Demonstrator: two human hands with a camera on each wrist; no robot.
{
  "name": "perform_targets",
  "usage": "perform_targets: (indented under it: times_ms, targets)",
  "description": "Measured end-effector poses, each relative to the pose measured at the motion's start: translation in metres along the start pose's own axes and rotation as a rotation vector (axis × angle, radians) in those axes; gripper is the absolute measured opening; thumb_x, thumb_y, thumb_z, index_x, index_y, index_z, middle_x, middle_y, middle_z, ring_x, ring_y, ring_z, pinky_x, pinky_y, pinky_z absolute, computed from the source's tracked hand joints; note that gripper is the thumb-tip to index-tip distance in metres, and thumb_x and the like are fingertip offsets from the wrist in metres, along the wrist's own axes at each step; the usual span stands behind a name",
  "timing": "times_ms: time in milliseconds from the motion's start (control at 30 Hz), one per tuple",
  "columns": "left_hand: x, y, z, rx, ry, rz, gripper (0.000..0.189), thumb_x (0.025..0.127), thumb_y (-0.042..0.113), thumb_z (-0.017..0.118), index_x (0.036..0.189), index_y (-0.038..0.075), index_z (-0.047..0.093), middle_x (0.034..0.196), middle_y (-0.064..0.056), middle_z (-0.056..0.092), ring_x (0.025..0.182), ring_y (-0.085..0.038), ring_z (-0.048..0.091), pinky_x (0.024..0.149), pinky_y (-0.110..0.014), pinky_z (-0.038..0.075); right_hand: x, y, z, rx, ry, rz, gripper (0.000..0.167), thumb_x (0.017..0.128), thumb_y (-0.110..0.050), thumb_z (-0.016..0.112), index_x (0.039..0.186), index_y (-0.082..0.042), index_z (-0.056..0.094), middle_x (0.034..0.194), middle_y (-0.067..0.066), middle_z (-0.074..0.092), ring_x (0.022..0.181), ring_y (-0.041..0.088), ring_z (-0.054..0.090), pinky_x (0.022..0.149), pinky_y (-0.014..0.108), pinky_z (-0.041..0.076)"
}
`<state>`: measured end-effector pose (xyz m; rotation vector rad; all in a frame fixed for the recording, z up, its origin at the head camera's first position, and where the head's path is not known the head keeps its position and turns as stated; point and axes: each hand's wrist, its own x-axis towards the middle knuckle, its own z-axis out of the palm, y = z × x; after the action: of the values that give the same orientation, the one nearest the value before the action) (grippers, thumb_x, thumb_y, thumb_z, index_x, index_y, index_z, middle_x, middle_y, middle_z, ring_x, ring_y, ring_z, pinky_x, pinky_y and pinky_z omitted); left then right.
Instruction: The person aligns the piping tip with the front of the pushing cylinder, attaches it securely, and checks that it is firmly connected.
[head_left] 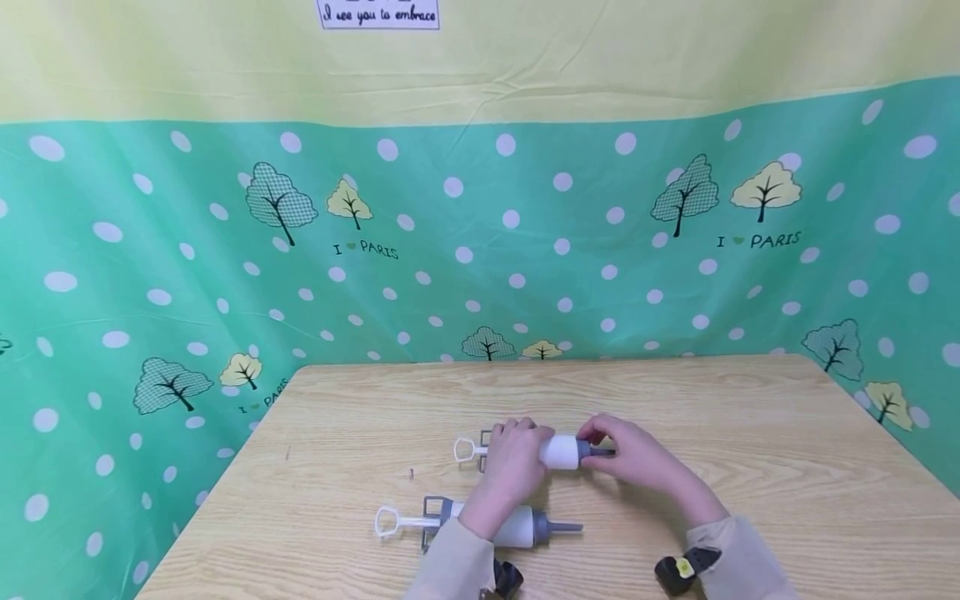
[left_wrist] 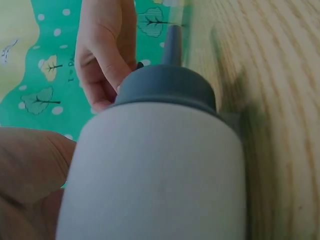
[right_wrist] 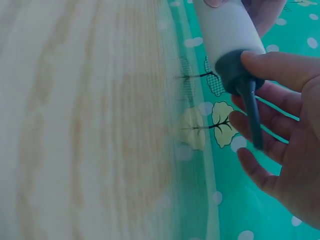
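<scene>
My left hand grips a large syringe around its white barrel, partly covering it. The syringe lies sideways, its white loop handle to the left and its grey nozzle to the right. With thumb and fingers, my right hand holds the grey nozzle cap. The long nozzle points out past the right thumb, towards the open palm. A second, similar syringe rests on the table nearer to me, partly hidden by my left forearm.
Both syringes are on or over a wood-grain table. A tiny dark piece lies left of them. Behind the table hangs a green dotted curtain. Wrist cameras are strapped to both arms.
</scene>
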<state>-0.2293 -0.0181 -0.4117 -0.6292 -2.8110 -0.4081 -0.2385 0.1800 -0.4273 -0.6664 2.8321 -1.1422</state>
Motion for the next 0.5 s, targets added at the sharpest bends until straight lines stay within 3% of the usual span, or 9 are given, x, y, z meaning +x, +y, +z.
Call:
perform_targets:
  times_ms: [200,500]
  targets:
    - [-0.0017,-0.0004,0.0059,0.035,-0.030,0.022,0.045,0.060,0.014,0.077,0.105,0.018,0.068,0.092,-0.001,0.065,0.079,-0.018,0.056,0.072,-0.032,0.039,0.0001,-0.0004,0.0016,-0.050,-0.038,0.046,0.025,0.076,-0.022,0.071,0.099,-0.020,0.061,0.092,-0.007,0.060,0.089,0.012,0.055,0.079,0.038,0.047]
    - [-0.0021,0.0004,0.0087,0.057,-0.041,0.032,0.045,0.059,0.014,0.075,0.104,0.017,0.068,0.090,0.000,0.065,0.076,-0.016,0.055,0.071,-0.032,0.039,0.0012,0.0004,0.0018,-0.081,-0.067,0.021,0.025,0.076,-0.021,0.071,0.098,-0.016,0.061,0.090,-0.006,0.060,0.086,0.013,0.056,0.076,0.035,0.048]
